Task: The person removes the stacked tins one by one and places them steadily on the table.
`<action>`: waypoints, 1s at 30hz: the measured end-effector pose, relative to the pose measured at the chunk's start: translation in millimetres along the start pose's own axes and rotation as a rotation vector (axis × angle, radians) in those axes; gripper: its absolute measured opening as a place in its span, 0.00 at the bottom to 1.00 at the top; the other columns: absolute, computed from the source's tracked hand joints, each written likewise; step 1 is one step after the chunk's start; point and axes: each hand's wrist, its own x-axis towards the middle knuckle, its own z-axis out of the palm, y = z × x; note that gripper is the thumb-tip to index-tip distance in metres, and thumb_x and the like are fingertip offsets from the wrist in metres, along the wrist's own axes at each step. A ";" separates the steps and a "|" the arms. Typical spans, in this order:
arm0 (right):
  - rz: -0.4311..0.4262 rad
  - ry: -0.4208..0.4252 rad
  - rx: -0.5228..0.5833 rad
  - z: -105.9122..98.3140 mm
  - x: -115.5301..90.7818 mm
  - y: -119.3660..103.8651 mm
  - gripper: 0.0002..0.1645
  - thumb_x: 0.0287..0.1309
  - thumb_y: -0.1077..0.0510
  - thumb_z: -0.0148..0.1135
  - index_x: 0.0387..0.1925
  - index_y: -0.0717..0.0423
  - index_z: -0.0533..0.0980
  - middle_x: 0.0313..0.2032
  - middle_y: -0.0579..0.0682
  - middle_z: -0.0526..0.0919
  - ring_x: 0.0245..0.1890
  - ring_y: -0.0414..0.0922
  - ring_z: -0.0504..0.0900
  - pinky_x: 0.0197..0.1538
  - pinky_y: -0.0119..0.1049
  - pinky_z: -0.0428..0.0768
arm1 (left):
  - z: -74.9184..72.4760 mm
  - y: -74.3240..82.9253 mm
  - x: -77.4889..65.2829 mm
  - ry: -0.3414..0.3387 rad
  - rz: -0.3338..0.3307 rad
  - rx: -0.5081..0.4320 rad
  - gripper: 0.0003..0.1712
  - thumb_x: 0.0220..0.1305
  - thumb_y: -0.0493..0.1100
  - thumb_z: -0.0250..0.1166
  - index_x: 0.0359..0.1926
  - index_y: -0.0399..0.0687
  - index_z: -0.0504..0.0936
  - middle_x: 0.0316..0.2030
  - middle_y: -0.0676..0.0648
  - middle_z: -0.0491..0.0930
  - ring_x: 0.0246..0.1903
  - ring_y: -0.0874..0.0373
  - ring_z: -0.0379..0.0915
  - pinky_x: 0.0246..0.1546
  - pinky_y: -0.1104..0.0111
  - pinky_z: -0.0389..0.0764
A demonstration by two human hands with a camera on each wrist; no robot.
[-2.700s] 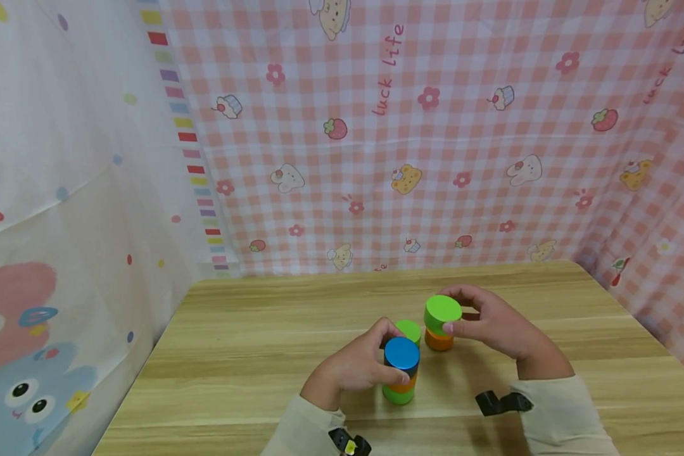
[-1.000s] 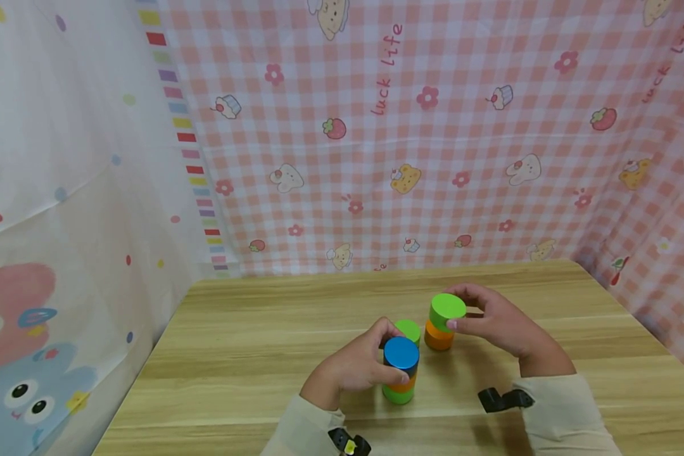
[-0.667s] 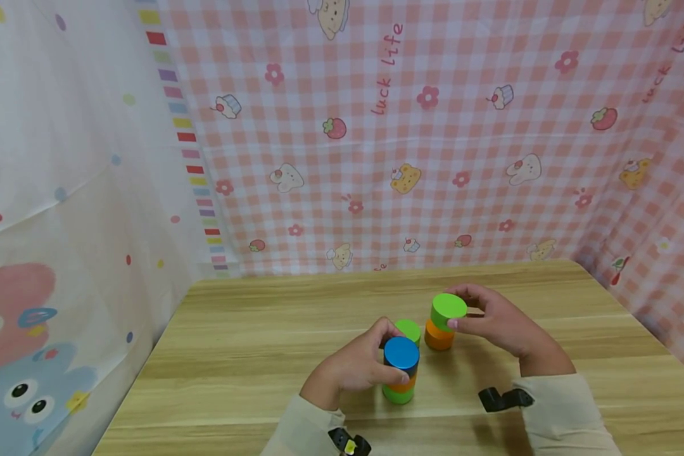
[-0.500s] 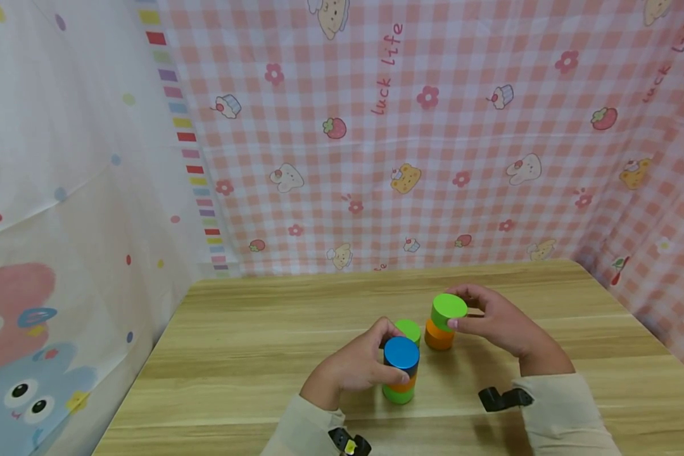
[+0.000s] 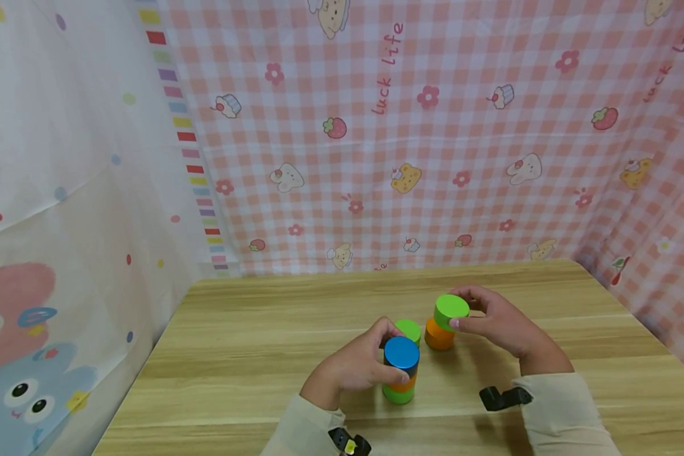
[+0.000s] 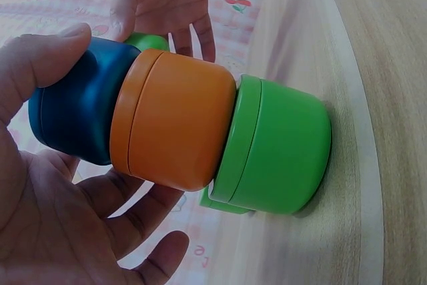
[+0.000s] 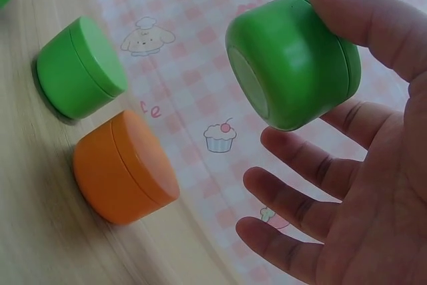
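Blue jar [image 5: 401,353]: left hand [image 5: 358,365] pinches it atop stacked orange jar [image 6: 180,118], stacked green jar [image 6: 277,145]; axis upright.
Standing green jar [image 7: 77,71]: on surface [image 5: 234,354], beyond left hand.
Standing orange jar [image 7: 123,171]: between hands, nearer right.
Held green jar [image 7: 287,65]: right hand [image 5: 498,326] pinches it above standing orange, apart.
Jars: one blue, two orange, three green.

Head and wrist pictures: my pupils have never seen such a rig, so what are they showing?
No machine here: a person works bare-handed. One picture looks forward and down from the head; the others look from each wrist, so the table seems tipped. The left hand grips the blue container, which sits on an orange container, itself on a green container. The right hand pinches another green container, held clear of the lone orange container standing on the table. A further green container stands near it.
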 end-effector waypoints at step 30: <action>0.070 0.016 0.033 0.5 2.7 14.1 0.31 0.68 0.56 0.70 0.67 0.64 0.72 0.61 0.61 0.79 0.63 0.61 0.75 0.58 0.49 0.78 | 0.2 0.9 -0.3 -0.005 -0.008 -0.001 0.30 0.60 0.37 0.76 0.58 0.52 0.69 0.56 0.51 0.77 0.57 0.56 0.73 0.68 0.50 0.73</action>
